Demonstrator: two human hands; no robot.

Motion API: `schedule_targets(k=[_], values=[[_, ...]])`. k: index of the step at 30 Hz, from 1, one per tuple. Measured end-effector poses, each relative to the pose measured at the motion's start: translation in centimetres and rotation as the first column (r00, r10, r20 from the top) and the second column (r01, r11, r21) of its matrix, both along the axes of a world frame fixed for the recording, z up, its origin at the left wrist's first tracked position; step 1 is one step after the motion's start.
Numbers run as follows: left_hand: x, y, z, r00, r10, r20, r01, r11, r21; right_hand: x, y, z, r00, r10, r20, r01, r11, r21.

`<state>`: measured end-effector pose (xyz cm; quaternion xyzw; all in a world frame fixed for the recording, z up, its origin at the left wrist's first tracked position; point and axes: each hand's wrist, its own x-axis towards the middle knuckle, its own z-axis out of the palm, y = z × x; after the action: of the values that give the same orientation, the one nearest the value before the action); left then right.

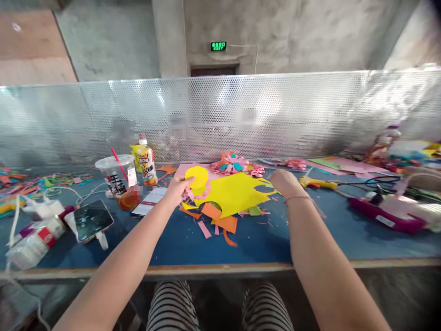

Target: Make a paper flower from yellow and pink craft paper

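My left hand (177, 188) grips a round yellow paper disc (197, 176) with a pink scalloped paper strip (200, 193) hanging at its lower edge. The disc lies over the left corner of a large yellow paper sheet (236, 193) with cut-out notches. My right hand (285, 181) rests on the sheet's right edge, fingers curled; I cannot tell whether it pinches the paper. Behind the sheet sit pink and multicoloured paper flowers (234, 164). Orange and pink offcuts (220, 223) lie in front of it on the blue table (262, 243).
At left stand a plastic cup with a red straw (119, 184), a juice bottle (147, 163), a phone (92, 219), a tissue pack (32, 241) and cables. At right lie a yellow-handled tool (319, 184), a magenta case (386, 215) and paper piles. A perforated metal screen (220, 115) backs the table.
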<state>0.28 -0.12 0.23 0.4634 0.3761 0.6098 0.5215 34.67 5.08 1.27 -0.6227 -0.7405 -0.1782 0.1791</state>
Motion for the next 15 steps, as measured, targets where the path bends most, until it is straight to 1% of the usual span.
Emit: schedule_targets(k=[1, 2, 3, 4, 5, 6, 7, 8, 9, 10, 12, 13, 15], values=[[0.1, -0.1, 0.1, 1.0, -0.019, 0.008, 0.019, 1.0, 0.019, -0.6, -0.3, 0.5, 0.999, -0.022, -0.034, 0.024, 0.999, 0.043], [0.3, -0.3, 0.1, 0.999, -0.032, 0.011, 0.032, 0.999, 0.031, -1.4, -0.7, 1.0, 0.983, -0.015, -0.182, 0.05, 0.981, 0.187], [0.4, -0.4, 0.2, 1.0, -0.03, 0.008, 0.029, 0.999, 0.038, -2.6, -1.1, 1.4, 0.948, 0.077, -0.309, 0.024, 0.951, 0.309], [0.5, -0.5, 0.2, 1.0, -0.019, -0.003, 0.019, 0.999, 0.044, -4.0, -1.6, 1.7, 0.887, 0.213, -0.409, -0.052, 0.928, 0.37], [0.7, -0.6, 0.2, 1.0, -0.008, -0.021, 0.009, 0.999, 0.054, -5.6, -2.2, 1.9, 0.791, 0.346, -0.504, -0.165, 0.915, 0.368], [0.8, -0.6, 0.1, 0.999, -0.003, -0.044, 0.006, 0.998, 0.069, -7.3, -2.8, 1.9, 0.661, 0.443, -0.605, -0.297, 0.896, 0.331], [0.9, -0.7, 0.0, 0.998, -0.012, -0.067, 0.018, 0.995, 0.093, -9.0, -3.3, 1.8, 0.529, 0.493, -0.69, -0.443, 0.855, 0.271], [1.0, -0.7, -0.2, 0.995, -0.033, -0.092, 0.045, 0.991, 0.122, -10.5, -3.8, 1.5, 0.432, 0.491, -0.756, -0.565, 0.801, 0.197], [1.1, -0.7, -0.4, 0.991, -0.058, -0.12, 0.076, 0.985, 0.153, -11.9, -4.1, 1.0, 0.381, 0.472, -0.795, -0.649, 0.749, 0.133], [1.2, -0.6, -0.6, 0.985, -0.079, -0.154, 0.107, 0.978, 0.18, -13.0, -4.4, 0.6, 0.358, 0.464, -0.81, -0.697, 0.711, 0.099], [1.3, -0.6, -0.9, 0.969, -0.104, -0.225, 0.154, 0.964, 0.216, -14.5, -4.7, -0.4, 0.328, 0.503, -0.799, -0.729, 0.674, 0.125], [1.3, -0.6, -1.1, 0.959, -0.112, -0.26, 0.172, 0.96, 0.221, -14.9, -4.7, -0.7, 0.317, 0.496, -0.808, -0.72, 0.681, 0.135], [1.4, -0.6, -1.2, 0.941, -0.142, -0.306, 0.213, 0.954, 0.212, -15.1, -4.6, -1.1, 0.289, 0.441, -0.85, -0.688, 0.712, 0.136]])
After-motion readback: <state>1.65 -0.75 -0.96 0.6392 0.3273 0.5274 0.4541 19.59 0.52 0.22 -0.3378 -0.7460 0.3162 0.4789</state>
